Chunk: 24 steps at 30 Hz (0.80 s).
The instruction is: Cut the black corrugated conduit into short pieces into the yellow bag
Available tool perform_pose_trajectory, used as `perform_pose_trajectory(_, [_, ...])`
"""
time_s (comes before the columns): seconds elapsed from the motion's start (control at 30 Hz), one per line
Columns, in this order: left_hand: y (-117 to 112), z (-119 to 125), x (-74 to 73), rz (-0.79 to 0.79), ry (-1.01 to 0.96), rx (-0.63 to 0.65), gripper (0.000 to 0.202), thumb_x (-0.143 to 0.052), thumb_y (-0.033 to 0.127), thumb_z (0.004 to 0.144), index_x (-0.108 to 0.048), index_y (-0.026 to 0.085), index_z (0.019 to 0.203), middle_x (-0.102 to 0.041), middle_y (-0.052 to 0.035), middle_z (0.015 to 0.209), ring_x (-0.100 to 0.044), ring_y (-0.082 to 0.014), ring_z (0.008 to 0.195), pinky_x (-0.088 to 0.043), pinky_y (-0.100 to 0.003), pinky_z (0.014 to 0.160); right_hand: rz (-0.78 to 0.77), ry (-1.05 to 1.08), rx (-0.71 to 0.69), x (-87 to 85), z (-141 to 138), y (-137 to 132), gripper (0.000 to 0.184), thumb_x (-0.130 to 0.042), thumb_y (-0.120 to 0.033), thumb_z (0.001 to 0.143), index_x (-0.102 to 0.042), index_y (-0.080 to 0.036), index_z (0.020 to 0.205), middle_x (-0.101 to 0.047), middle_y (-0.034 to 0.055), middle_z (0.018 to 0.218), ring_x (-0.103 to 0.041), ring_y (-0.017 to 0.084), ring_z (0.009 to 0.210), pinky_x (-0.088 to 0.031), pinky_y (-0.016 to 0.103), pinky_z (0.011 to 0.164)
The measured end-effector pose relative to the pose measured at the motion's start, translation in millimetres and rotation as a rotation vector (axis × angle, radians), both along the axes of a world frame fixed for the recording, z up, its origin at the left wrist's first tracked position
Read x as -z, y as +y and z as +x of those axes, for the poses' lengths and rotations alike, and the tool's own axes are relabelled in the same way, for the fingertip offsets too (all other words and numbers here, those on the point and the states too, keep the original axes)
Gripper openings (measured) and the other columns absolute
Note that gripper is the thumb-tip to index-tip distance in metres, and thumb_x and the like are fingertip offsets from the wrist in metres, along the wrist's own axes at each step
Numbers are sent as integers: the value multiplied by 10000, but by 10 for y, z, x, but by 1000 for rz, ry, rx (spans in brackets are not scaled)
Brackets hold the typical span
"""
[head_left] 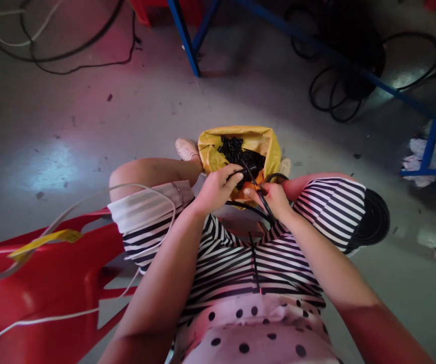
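A yellow bag (257,140) stands on the floor between my feet, filled with several small black plastic parts (240,154). My left hand (216,188) is closed, its fingers pinching a small black part at the bag's near rim. Just to its right, my right hand (273,197) is closed on a black cable (265,202) that loops down over my striped lap. The two hands almost touch above my knees.
A red plastic chair (47,283) with a white cable (89,202) over it stands at my left. Blue frame legs (185,38) and coiled black cables (339,96) lie on the grey floor ahead. A black cable coil (373,222) rests beside my right thigh.
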<state>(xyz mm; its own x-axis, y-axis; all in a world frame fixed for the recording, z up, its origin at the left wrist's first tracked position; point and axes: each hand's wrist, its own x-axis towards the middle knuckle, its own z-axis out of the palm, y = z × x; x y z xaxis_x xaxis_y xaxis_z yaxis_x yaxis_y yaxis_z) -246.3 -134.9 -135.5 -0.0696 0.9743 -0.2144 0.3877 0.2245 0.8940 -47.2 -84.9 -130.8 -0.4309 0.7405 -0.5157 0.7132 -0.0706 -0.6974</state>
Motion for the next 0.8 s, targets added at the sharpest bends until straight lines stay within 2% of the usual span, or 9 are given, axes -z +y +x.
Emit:
perform_pose_trajectory(0.13, [0, 10, -4, -12, 5, 2, 342, -506, 411, 985, -713, 177, 1124, -778, -75, 1060, -714, -237, 982, -536, -338, 922, -41, 38, -5, 1, 9, 15, 642, -693, -822, 755, -521, -215, 637, -531, 1, 592, -477, 150, 606, -338, 276, 589])
perform_pose_trajectory(0.3, [-2, 52, -70, -61, -1, 120, 331, -502, 389, 989, -717, 182, 1133, -780, -71, 1069, -713, -229, 958, -540, -332, 891, -116, 84, -57, 5, 33, 36, 561, -690, -760, 819, -623, -206, 878, -680, 29, 820, -608, 189, 748, -437, 273, 690])
perform_pose_trajectory(0.57, [-3, 15, -4, -26, -58, 54, 328, -510, 425, 983, -704, 183, 1090, -775, -70, 1033, -703, -232, 963, -538, -341, 898, 31, -79, -94, 31, -3, 51, 580, -697, -766, 823, -524, -228, 697, -560, 6, 636, -486, 163, 611, -330, 283, 592])
perform_pose_trajectory(0.8, [-7, -18, 22, -22, -65, 2, 327, -530, 438, 971, -698, 170, 1052, -760, -68, 987, -693, -222, 940, -543, -333, 893, 38, -84, -94, 72, 3, 53, 618, -727, -814, 766, -606, -213, 690, -574, 20, 602, -517, 175, 605, -313, 282, 576])
